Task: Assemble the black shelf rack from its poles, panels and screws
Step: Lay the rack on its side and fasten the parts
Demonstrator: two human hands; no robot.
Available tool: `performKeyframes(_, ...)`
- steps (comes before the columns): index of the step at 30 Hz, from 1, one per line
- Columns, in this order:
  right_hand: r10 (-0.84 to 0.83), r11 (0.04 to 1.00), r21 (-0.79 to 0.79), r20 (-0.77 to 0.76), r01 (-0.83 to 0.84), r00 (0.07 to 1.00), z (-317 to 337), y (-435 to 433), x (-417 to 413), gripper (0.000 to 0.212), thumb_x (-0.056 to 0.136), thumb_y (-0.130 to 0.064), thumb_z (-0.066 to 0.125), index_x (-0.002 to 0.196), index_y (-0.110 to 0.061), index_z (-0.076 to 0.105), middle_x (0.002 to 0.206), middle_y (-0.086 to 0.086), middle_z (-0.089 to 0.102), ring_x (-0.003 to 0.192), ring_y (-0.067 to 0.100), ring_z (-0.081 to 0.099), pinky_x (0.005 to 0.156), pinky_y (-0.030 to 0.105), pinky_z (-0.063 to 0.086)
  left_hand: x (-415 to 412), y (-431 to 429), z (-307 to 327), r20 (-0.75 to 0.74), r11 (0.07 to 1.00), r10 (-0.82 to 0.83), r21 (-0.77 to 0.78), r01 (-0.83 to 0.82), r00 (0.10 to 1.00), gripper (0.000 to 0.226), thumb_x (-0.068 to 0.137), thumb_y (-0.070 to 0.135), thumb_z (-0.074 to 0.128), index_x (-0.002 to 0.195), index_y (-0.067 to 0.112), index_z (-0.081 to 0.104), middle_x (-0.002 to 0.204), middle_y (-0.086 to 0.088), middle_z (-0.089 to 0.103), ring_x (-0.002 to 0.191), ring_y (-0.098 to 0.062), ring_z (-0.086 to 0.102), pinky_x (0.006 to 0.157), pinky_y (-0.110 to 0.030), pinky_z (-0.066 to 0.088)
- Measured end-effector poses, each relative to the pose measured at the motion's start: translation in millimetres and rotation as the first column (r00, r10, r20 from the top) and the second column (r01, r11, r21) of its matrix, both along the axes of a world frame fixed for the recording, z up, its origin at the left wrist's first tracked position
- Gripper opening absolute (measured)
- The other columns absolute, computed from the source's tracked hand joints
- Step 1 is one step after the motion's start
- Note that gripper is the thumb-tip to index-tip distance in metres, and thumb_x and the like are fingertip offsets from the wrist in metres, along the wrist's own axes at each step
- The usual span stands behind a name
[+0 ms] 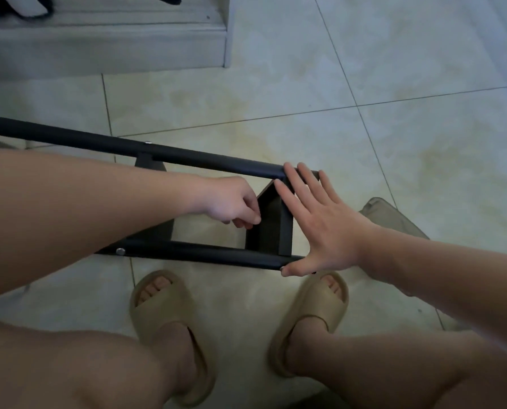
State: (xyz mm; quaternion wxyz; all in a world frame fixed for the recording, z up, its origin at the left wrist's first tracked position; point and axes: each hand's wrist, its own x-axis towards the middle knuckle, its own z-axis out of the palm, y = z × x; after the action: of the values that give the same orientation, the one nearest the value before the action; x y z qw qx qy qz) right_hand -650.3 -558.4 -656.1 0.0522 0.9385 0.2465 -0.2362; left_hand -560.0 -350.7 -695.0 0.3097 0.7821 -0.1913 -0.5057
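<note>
Poles are lying side by side on the tiled floor, with a black panel standing on edge between them near their right-hand ends. The far pole is running across the panel's far end and the near pole across its near end. Well to the left of the panel, one screw is showing on the far pole and a second screw on the near one.

The left hand is reaching in from the panel's left, its fingers curled with the tips touching the panel's left face; whether they are truly gripping it, I cannot tell. The right hand is coming in from the panel's right, flat and wide open, holding nothing, its straight fingers spreading over the panel's top edge onto the end of the far pole while the thumb is pressing on the end of the near pole.

On the near side of the panel, two tan sandals are planted on the floor. A tan thing is peeking out to the panel's right, behind the right wrist. A grey step is sitting far beyond the panel, to its left.
</note>
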Motion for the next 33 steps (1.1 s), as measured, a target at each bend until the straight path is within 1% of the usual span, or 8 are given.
performKeyframes(3,0.031,0.999,0.007,0.013,-0.031,0.999,0,-5,9,0.140,0.065,-0.101,0.034,0.161,-0.008,-0.008,0.166,0.018,-0.022,0.153,0.037,-0.022,0.125,0.057,-0.003,-1,-5,-14,-0.112,0.991,0.120,-0.047,-0.126,0.986,0.010,0.094,0.017,0.068,0.088,0.025,0.071,0.084,0.005,0.074,0.072,-0.005,0.067,0.062,-0.019,0.050)
performKeyframes(6,0.059,0.998,0.027,0.040,-0.060,0.997,-2,-11,15,0.140,0.066,-0.100,0.036,0.162,-0.007,-0.002,0.167,0.021,-0.015,0.154,0.039,-0.016,0.125,0.057,-0.001,4,-13,-20,-0.249,0.970,0.202,-0.080,-0.229,0.947,0.012,0.092,0.009,0.068,0.094,0.021,0.071,0.081,0.005,0.075,0.075,-0.006,0.067,0.064,-0.019,0.051)
performKeyframes(13,0.075,0.992,0.096,0.061,-0.080,0.995,-13,-18,17,0.140,0.066,-0.099,0.040,0.162,-0.006,0.000,0.168,0.021,-0.013,0.154,0.039,-0.016,0.124,0.059,-0.002,16,-18,-29,-0.460,0.954,0.192,-0.121,-0.276,0.867,0.012,0.094,0.008,0.064,0.100,0.016,0.072,0.085,0.001,0.075,0.072,-0.007,0.066,0.077,-0.025,0.053)
performKeyframes(16,0.074,0.989,0.120,0.061,-0.081,0.995,-15,-19,18,0.140,0.066,-0.098,0.042,0.162,-0.006,-0.001,0.168,0.021,-0.014,0.154,0.039,-0.017,0.124,0.060,-0.002,19,-15,-33,-0.484,0.962,0.177,-0.097,-0.254,0.857,0.014,0.093,0.006,0.065,0.103,0.013,0.073,0.088,-0.002,0.076,0.072,-0.007,0.067,0.074,-0.024,0.055)
performKeyframes(21,0.062,0.987,0.145,0.059,-0.070,0.996,-17,-20,19,0.140,0.065,-0.098,0.042,0.162,-0.004,0.003,0.168,0.022,-0.011,0.155,0.040,-0.015,0.124,0.062,0.000,12,-22,-37,-0.452,0.977,0.139,-0.083,-0.196,0.881,0.008,0.096,0.015,0.064,0.095,0.014,0.072,0.087,-0.002,0.077,0.072,-0.007,0.067,0.071,-0.023,0.055)
performKeyframes(25,0.062,0.987,0.147,0.065,-0.071,0.996,-16,-21,18,0.139,0.066,-0.098,0.041,0.162,-0.004,0.004,0.168,0.022,-0.009,0.155,0.041,-0.013,0.123,0.064,0.002,4,-36,-36,-0.435,0.978,0.156,-0.054,-0.199,0.887,0.012,0.094,0.007,0.061,0.091,0.013,0.071,0.085,-0.002,0.077,0.075,-0.010,0.070,0.077,-0.026,0.057)
performKeyframes(30,0.066,0.986,0.149,0.069,-0.075,0.995,-14,-20,18,0.139,0.066,-0.097,0.041,0.162,-0.005,0.002,0.168,0.022,-0.010,0.155,0.040,-0.013,0.124,0.062,0.001,-6,-36,-31,-0.508,0.979,0.171,-0.011,-0.205,0.844,0.022,0.090,0.003,0.065,0.075,0.018,0.072,0.084,-0.004,0.077,0.073,-0.012,0.069,0.081,-0.029,0.055)
performKeyframes(33,0.059,0.988,0.141,0.059,-0.067,0.996,-12,-19,17,0.140,0.065,-0.098,0.042,0.162,-0.006,0.001,0.168,0.021,-0.012,0.155,0.039,-0.015,0.124,0.061,0.001,-10,-32,-26,-0.521,0.978,0.180,0.002,-0.210,0.834,0.014,0.091,0.007,0.067,0.083,0.016,0.073,0.089,-0.004,0.077,0.072,-0.011,0.068,0.081,-0.028,0.055)
